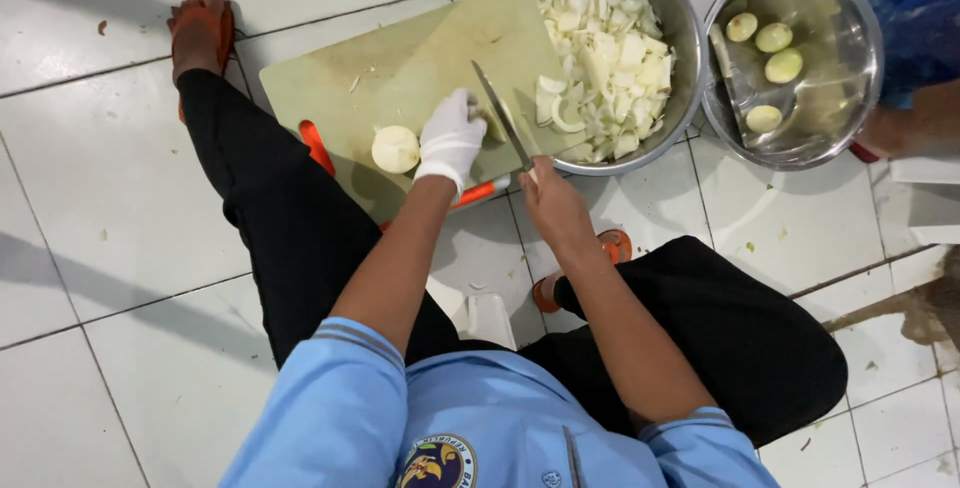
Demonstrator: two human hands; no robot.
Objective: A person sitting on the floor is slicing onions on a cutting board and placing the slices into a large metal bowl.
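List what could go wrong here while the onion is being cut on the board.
1. The knife blade runs right beside the gloved left hand holding the onion piece; a slip could cut the fingers.
2. The cutting board sits propped over a bowl rim, off the tiled floor, so it may shift under pressure.
3. The onion half lies loose near the board's edge and could roll off.
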